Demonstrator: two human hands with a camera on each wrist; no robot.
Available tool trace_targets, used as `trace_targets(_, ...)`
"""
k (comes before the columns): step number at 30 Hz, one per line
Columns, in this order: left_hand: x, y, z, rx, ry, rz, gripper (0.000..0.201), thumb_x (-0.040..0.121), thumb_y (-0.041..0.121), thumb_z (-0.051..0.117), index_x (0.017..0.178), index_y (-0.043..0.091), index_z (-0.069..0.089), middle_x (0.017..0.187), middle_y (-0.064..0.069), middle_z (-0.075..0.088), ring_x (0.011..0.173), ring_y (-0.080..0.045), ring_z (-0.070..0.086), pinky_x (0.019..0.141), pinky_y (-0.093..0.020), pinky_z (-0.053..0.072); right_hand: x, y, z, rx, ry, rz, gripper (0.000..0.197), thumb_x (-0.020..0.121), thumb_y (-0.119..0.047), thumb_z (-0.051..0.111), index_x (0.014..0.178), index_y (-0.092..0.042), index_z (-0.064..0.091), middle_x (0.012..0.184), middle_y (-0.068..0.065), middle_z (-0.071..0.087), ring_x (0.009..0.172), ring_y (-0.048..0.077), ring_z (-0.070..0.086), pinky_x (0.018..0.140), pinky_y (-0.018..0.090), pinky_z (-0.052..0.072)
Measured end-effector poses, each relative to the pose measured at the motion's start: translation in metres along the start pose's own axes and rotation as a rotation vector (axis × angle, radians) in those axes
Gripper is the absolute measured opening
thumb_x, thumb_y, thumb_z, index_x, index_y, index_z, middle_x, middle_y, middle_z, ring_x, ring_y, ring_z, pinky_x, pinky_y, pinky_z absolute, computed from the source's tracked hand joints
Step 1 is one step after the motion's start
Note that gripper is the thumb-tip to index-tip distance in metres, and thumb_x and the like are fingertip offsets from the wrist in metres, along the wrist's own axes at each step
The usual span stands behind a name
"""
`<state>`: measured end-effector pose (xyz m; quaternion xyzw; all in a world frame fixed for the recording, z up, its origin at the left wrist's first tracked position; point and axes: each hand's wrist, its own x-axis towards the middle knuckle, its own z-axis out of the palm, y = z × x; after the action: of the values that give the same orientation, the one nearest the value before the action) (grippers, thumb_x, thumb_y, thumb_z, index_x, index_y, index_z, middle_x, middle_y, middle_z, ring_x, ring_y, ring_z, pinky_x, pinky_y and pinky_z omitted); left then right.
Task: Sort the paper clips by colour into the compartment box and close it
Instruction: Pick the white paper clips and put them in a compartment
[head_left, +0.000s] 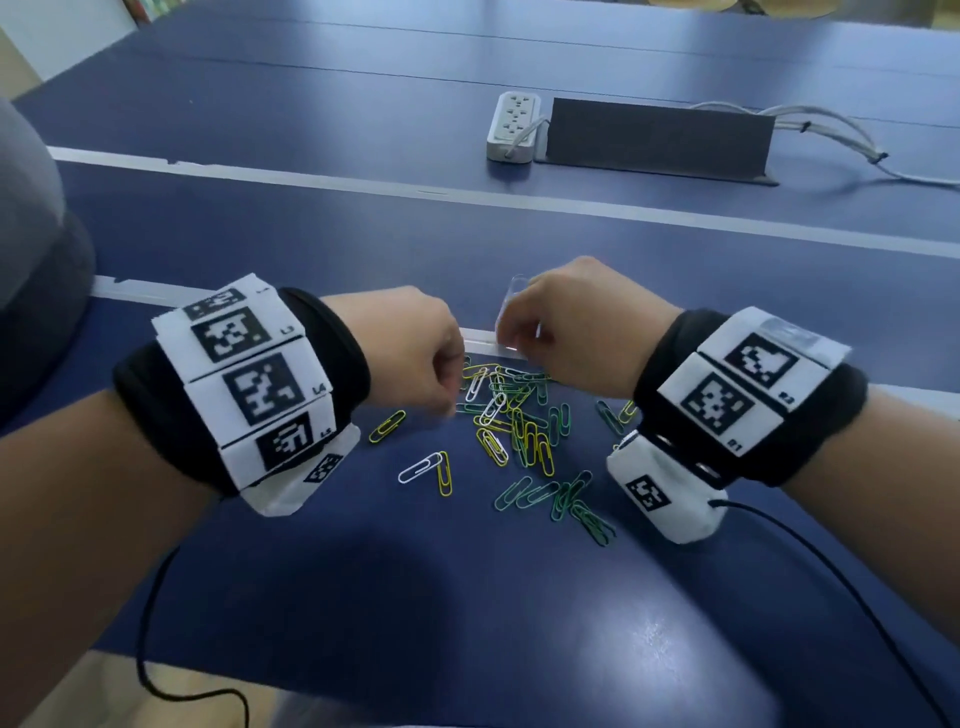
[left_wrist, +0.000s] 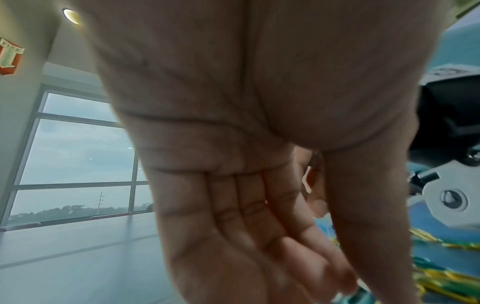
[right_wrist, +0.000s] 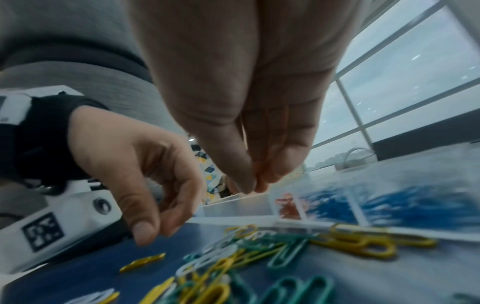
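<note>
Head view: loose paper clips (head_left: 519, 431), yellow, green and white, heaped on blue surface (head_left: 363, 597) between both wrists. Clear compartment box (right_wrist: 337, 203) just beyond heap, blue clips in one compartment, red in another. Left hand (head_left: 410, 353) fingers curled over heap's edge, hold not discernible. Right hand (head_left: 566, 327) fingertips (right_wrist: 249, 185) pinched together above box; contents of grip cannot be told.

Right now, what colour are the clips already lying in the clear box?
Mostly blue clips, with a few red ones in the neighbouring compartment of the clear box; the right wrist view shows it best.
</note>
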<state>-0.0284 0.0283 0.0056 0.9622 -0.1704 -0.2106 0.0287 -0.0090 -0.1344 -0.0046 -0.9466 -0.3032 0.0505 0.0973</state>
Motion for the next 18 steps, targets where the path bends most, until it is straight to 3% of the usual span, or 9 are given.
trace_targets(3, -0.006, -0.002, 0.005, 0.032, -0.075, -0.034, 0.014, 0.072, 0.038, 0.073, 0.071, 0.025, 0.068, 0.062, 0.009, 0.059, 0.066, -0.010, 0.055, 0.056, -0.022, 0.042, 0.007, -0.018, 0.008, 0.000, -0.114, -0.096, 0.033, 0.081, -0.011, 0.052, 0.103, -0.029, 0.070, 0.100, 0.005, 0.069, 0.095, 0.025, 0.062, 0.087, 0.035, 0.051)
trace_targets(7, -0.014, -0.003, 0.013, 0.060, -0.130, -0.064, 0.023, 0.069, 0.041, 0.077, 0.080, 0.023, 0.068, 0.065, 0.009, 0.057, 0.057, -0.006, 0.047, 0.047, -0.019, 0.033, 0.016, -0.026, 0.015, -0.081, -0.217, -0.097, 0.030, 0.083, -0.014, 0.056, 0.102, -0.034, 0.069, 0.101, 0.001, 0.059, 0.099, 0.027, 0.061, 0.084, 0.038, 0.053)
trace_targets(10, -0.018, -0.004, 0.017, 0.067, -0.148, -0.060, 0.021, 0.070, 0.037, 0.076, 0.082, 0.022, 0.069, 0.067, 0.008, 0.057, 0.064, -0.011, 0.051, 0.052, -0.020, 0.037, 0.018, -0.027, 0.015, -0.096, -0.206, -0.105, 0.025, 0.081, -0.013, 0.054, 0.090, -0.030, 0.071, 0.095, 0.002, 0.061, 0.093, 0.030, 0.062, 0.081, 0.037, 0.052)
trace_targets(13, -0.022, -0.005, 0.018, 0.059, -0.115, -0.035, 0.003, 0.075, 0.025, 0.070, 0.077, 0.023, 0.069, 0.064, 0.008, 0.056, 0.067, -0.013, 0.053, 0.059, -0.023, 0.043, 0.015, -0.026, 0.012, -0.084, -0.187, -0.116, 0.024, 0.079, -0.013, 0.054, 0.088, -0.024, 0.073, 0.094, 0.006, 0.070, 0.089, 0.030, 0.063, 0.085, 0.038, 0.052)
trace_targets(15, -0.023, -0.006, 0.019, 0.055, -0.093, -0.015, 0.008, 0.075, 0.017, 0.063, 0.073, 0.024, 0.067, 0.061, 0.008, 0.055, 0.063, -0.012, 0.052, 0.061, -0.023, 0.046, 0.013, -0.023, 0.009, -0.065, -0.150, -0.106, 0.024, 0.081, -0.014, 0.053, 0.093, -0.022, 0.073, 0.091, 0.004, 0.073, 0.088, 0.027, 0.062, 0.087, 0.033, 0.050)
trace_targets(18, -0.023, -0.006, 0.021, 0.076, -0.092, 0.000, 0.007, 0.075, 0.018, 0.060, 0.072, 0.024, 0.063, 0.059, 0.009, 0.051, 0.057, -0.008, 0.047, 0.058, -0.022, 0.043, 0.010, -0.017, 0.004, 0.000, -0.109, -0.043, 0.030, 0.085, -0.014, 0.049, 0.108, -0.024, 0.065, 0.091, -0.001, 0.071, 0.080, 0.020, 0.051, 0.080, 0.028, 0.046)
